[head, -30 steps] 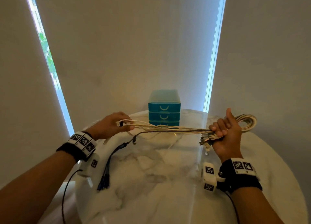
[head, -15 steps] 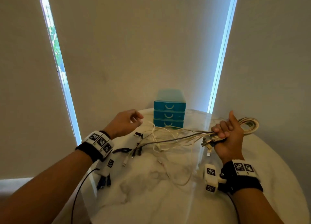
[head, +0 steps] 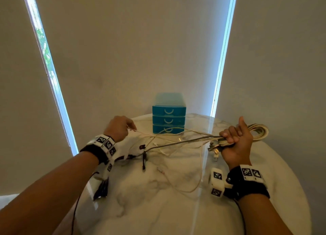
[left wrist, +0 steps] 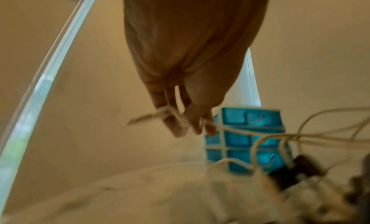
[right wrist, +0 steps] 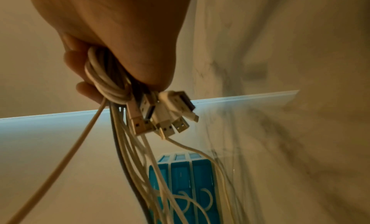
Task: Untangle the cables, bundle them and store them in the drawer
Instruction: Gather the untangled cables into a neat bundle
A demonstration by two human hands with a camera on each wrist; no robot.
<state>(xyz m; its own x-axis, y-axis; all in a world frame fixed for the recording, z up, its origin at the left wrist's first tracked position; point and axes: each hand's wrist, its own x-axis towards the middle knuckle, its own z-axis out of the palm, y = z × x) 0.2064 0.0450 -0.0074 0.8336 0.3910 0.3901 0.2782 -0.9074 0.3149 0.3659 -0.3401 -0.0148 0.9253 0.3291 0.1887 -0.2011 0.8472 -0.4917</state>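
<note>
Cables (head: pixel 178 143) are gripped in the right hand (head: pixel 235 143) and one strand pinched by the left hand (head: pixel 119 128), before the drawer unit (head: pixel 169 118); slack loops could be retangled.

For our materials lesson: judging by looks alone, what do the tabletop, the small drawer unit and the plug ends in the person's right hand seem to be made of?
Tabletop: looks like polished marble or a marble-effect top, white with grey veins and a glossy reflection.
Drawer unit: probably plastic, translucent blue fronts in a paler frame, with moulded curved handles.
Plug ends, held in the right hand: shiny metal shells in white or pinkish sleeves, likely plastic.
</note>
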